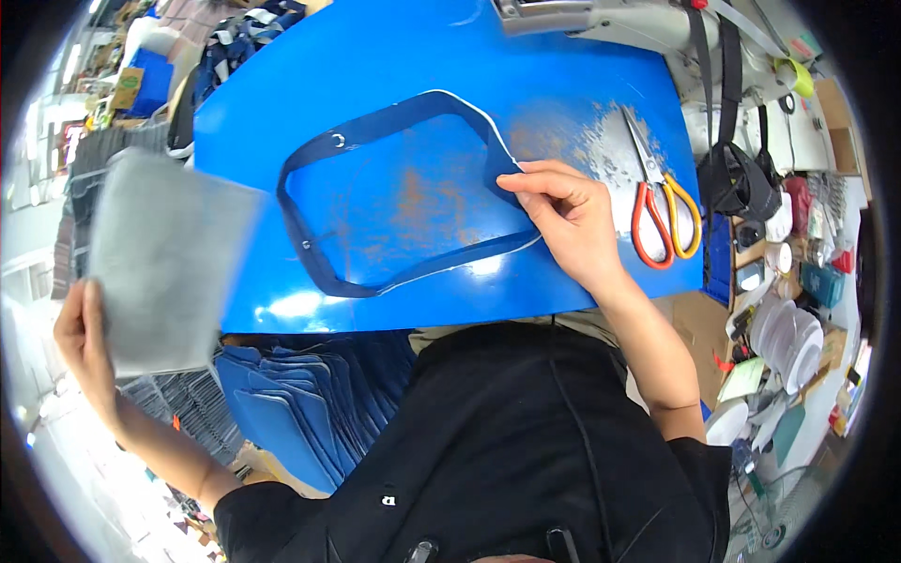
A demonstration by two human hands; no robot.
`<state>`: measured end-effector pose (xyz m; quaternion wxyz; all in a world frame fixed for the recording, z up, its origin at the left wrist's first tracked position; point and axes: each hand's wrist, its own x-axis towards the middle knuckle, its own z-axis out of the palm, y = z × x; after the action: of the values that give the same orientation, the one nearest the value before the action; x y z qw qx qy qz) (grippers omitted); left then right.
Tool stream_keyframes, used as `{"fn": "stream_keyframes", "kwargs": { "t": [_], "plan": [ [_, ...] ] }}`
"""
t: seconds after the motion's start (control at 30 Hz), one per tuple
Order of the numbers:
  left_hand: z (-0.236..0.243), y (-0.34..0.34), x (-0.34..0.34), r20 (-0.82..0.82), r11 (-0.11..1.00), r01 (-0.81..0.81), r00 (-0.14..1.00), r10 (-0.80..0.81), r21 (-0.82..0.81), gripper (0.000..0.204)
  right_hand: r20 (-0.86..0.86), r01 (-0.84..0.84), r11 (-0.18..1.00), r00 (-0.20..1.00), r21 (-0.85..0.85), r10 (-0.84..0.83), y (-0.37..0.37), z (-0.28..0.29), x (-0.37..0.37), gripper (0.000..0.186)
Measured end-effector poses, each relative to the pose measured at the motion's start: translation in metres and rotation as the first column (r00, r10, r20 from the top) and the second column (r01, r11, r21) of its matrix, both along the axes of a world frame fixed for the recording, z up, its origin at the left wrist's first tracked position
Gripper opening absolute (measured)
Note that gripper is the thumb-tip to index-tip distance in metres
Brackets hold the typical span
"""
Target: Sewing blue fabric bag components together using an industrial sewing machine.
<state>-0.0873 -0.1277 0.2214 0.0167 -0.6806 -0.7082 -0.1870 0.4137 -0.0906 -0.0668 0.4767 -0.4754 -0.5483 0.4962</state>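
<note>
My right hand (568, 211) pinches a dark blue fabric band (385, 120) between thumb and fingers. The band forms a large loop with a white edge, lying on the blue table (375, 56). Off the table's left side, my left hand (83, 328) grips a grey, roughly rectangular fabric panel (169, 263) by its near left edge; the panel is smeared by motion. To the right of my right hand lie scissors (654, 183) with one red and one yellow handle, blades pointing away from me.
A sewing machine (601, 23) stands at the far right. Blue fabric panels (291, 403) are stacked below the table's front edge, with grey pieces (192, 413) piled to their left. White lint (610, 141) is scattered near the scissors. Spools and small supplies (786, 342) crowd the right side.
</note>
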Motion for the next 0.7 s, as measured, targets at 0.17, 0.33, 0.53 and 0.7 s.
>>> {"fn": "stream_keyframes", "kwargs": {
  "t": [0.17,0.33,0.53,0.7],
  "plan": [
    [-0.102,0.071,0.146,0.409,0.892,0.342,0.889,-0.206,-0.296,0.029,-0.173,-0.021,1.000,0.985,-0.001,0.021,0.003,0.014,-0.006,0.024],
    [-0.196,0.072,0.165,0.766,0.842,0.389,0.641,0.043,-0.373,0.027,-0.211,-0.107,0.989,0.974,-0.097,0.085,0.000,0.024,-0.003,0.029],
    [-0.189,0.104,0.217,0.403,0.845,0.534,0.770,-0.495,0.019,0.029,-0.118,-0.058,0.996,0.992,-0.063,0.050,-0.001,0.027,0.002,0.023],
    [-0.145,0.163,0.286,0.120,0.203,0.954,0.233,-0.965,-0.219,0.018,-0.059,-0.061,0.998,0.996,0.010,0.061,-0.001,0.026,-0.005,0.020]
  ]
}}
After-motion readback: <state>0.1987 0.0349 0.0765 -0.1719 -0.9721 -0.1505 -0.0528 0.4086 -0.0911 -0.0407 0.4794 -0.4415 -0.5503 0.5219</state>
